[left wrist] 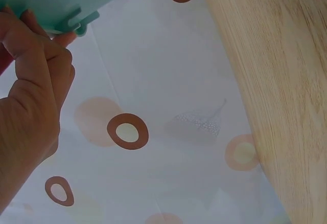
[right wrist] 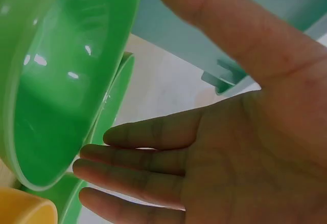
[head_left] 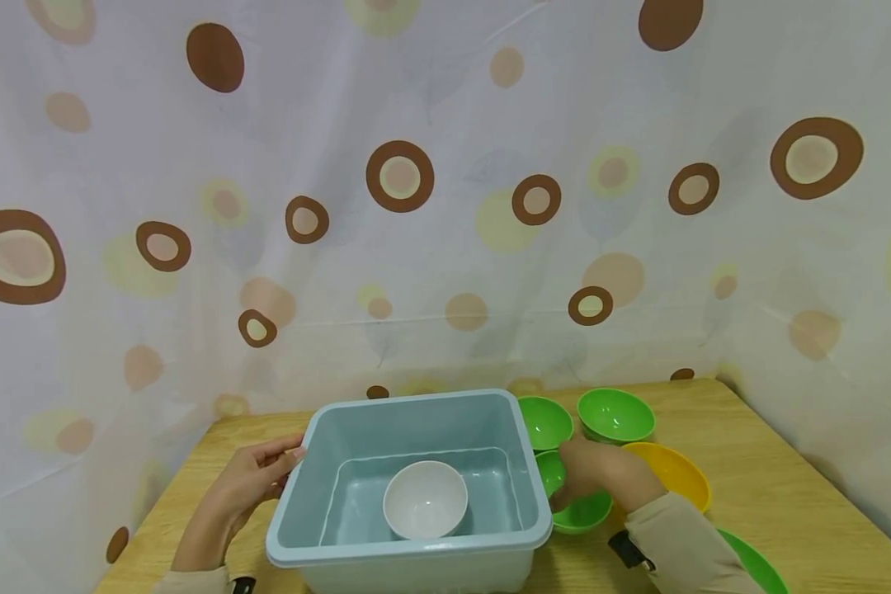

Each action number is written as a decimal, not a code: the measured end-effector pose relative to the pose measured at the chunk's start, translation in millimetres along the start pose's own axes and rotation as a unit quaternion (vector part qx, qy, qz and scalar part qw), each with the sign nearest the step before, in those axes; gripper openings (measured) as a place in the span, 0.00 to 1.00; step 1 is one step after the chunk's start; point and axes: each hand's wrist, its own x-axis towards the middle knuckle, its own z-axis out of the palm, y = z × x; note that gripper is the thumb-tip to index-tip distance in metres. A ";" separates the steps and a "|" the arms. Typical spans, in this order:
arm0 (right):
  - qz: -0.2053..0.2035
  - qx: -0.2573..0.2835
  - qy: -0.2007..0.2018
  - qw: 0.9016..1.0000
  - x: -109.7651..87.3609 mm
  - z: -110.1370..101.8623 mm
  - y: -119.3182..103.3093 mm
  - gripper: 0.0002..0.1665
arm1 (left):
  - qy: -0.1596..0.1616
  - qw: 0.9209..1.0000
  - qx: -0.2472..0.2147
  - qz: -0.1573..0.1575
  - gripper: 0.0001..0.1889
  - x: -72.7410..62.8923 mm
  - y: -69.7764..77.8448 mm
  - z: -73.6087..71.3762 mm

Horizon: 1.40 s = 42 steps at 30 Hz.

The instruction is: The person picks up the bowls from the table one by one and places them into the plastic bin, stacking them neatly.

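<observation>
A light blue plastic basin (head_left: 416, 549) stands on the table with a white bowl (head_left: 425, 500) inside it. My left hand (head_left: 256, 483) holds the basin's left rim; in the left wrist view its bent fingers (left wrist: 38, 50) are against the basin's edge. On the other side, my right hand (head_left: 594, 474) is between the basin and several green bowls. The right wrist view shows that hand (right wrist: 225, 147) with straight, spread fingers and nothing in its palm. A green bowl (right wrist: 61, 81) is close to its fingertips there, and the basin's wall (right wrist: 168, 35) lies beyond the thumb.
Two green bowls (head_left: 616, 415) sit behind my right hand, and a yellow bowl (head_left: 671, 472) is beside its wrist. Part of another green dish (head_left: 753, 565) shows by the right sleeve. A patterned white curtain (head_left: 445, 247) surrounds the wooden table (head_left: 772, 478).
</observation>
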 end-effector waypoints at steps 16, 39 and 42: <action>-0.008 0.001 -0.006 1.000 10.6 10.9 4.2 0.40 | 0.002 1.000 -0.003 -0.002 0.28 0.4 -3.1 -0.9; 0.003 -0.004 0.006 1.000 12.6 15.8 4.7 0.41 | 0.011 1.000 -0.010 0.003 0.28 -0.5 -1.6 1.0; 0.000 0.000 0.012 1.000 12.3 15.6 5.1 0.43 | 0.014 1.000 -0.010 0.005 0.28 -0.2 -1.4 1.1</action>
